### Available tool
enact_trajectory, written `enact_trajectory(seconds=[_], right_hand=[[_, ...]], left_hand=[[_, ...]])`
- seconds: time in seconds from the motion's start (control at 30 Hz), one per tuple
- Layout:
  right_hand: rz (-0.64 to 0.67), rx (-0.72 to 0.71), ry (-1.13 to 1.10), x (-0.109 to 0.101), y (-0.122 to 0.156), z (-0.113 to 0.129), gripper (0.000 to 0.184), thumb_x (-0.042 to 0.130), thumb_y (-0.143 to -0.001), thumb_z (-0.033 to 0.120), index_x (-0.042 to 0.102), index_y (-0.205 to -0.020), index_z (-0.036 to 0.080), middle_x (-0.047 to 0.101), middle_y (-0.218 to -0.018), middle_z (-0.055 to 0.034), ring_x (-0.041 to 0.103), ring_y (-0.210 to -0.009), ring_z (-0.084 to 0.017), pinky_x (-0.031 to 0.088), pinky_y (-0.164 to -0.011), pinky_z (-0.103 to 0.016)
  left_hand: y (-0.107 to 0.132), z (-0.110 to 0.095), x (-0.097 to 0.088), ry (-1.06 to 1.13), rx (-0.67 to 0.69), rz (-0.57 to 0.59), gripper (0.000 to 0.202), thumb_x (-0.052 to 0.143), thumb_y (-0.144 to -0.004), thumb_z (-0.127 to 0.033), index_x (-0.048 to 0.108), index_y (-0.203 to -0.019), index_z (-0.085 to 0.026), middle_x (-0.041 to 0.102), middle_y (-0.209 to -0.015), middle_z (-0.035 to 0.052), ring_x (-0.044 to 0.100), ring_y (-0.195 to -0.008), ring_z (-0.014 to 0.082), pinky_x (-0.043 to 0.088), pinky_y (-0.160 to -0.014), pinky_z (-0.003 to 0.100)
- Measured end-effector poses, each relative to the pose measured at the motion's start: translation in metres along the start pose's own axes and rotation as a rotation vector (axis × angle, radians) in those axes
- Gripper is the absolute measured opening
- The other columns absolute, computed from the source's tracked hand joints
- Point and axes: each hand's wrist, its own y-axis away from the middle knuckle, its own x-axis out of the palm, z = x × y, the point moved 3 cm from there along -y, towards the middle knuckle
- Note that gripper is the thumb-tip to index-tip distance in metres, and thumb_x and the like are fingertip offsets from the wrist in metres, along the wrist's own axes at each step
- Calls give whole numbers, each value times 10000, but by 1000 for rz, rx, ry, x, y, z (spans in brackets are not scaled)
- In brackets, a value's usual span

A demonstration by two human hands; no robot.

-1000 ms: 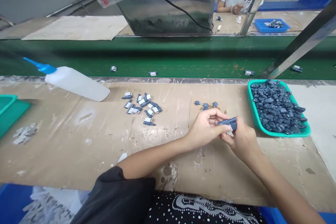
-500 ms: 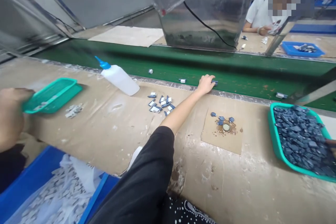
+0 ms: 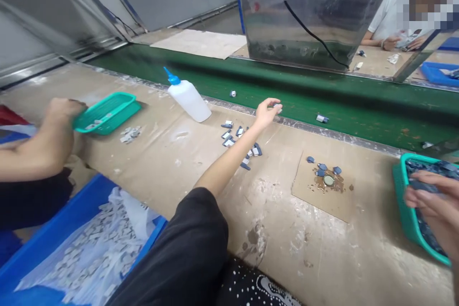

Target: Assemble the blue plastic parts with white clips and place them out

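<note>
Dark blue moulded parts [image 3: 426, 166] lay under the right hand [image 3: 428, 201], curled with its hold unclear, after it had parted from the left hand [image 3: 267, 114], now stretched half-open towards the green conveyor belt [image 3: 358, 105].

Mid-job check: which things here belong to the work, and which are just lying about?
Belongs to the work:
left hand, at a small part on the belt edge
right hand, over the teal tray of dark blue parts
loose blue-and-white parts

Lying about:
squeeze bottle
stained cardboard square
blue crate
</note>
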Motion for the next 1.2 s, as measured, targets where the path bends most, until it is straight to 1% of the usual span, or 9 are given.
enact_trajectory(seconds=[0.17,0.3,0.43,0.53,0.63,0.73,0.87,1.03,1.2], right_hand=[[320,198,-199,68,2,-17,188,747,-539,255,656,-698,209,591,-700,-27,562,-535,-153,469,-461,-281],[386,182,-160,79,-1,-36,187,752,-538,263,666,-694,208,595,-867,-34,597,-621,-148,515,-557,-279],[495,32,24,80,-1,-44,186,690,-626,282,651,-785,195,533,-939,-47,595,-611,-144,524,-588,-314],[532,-267,414,83,-1,-43,164,570,-725,267,600,-863,185,542,-876,-63,577,-638,-173,512,-622,-362],[575,-624,801,91,2,-46,156,465,-751,180,520,-896,183,555,-839,-86,541,-786,-235,475,-700,-398],[661,-772,967,97,5,-53,200,373,-738,86,461,-889,182,539,-828,-98,506,-812,-244,461,-693,-386],[626,-799,985,96,5,-56,220,370,-734,63,429,-911,180,536,-863,-104,501,-831,-235,466,-702,-371],[545,-798,867,88,8,-47,141,414,-771,112,446,-880,195,559,-877,-103,491,-975,-270,446,-801,-446],[369,-388,176,84,27,-19,258,617,-702,172,393,-818,228,616,-830,-37,589,-907,-226,480,-821,-435]], left_hand=[[84,-9,-4,757,-392,114,74,517,-763,-42,541,-773,-111,596,-723,16,605,-709,89,456,-782,243],[146,2,-1,1025,-700,13,116,490,-822,-131,553,-728,-111,615,-738,46,615,-707,103,483,-650,193],[172,11,12,1089,-752,-10,109,491,-797,-58,566,-726,-90,626,-766,59,618,-731,88,478,-671,156],[176,13,21,1006,-708,114,63,559,-718,-19,564,-730,-81,634,-780,65,622,-758,103,473,-742,178],[179,13,22,797,-605,210,204,663,-624,-43,541,-771,-114,635,-799,44,620,-794,124,470,-735,203],[182,12,20,503,-437,236,379,723,-565,-92,545,-894,-152,622,-851,32,602,-828,133,471,-744,242],[184,3,19,133,-152,316,416,736,-576,-216,588,-960,-159,611,-910,53,579,-833,141,467,-800,307],[184,-11,24,-245,148,387,321,670,-660,-247,598,-964,-169,620,-898,48,577,-769,135,482,-728,295],[186,-23,33,-322,388,368,269,582,-727,-170,591,-996,-169,626,-955,56,577,-877,144,465,-800,296]])
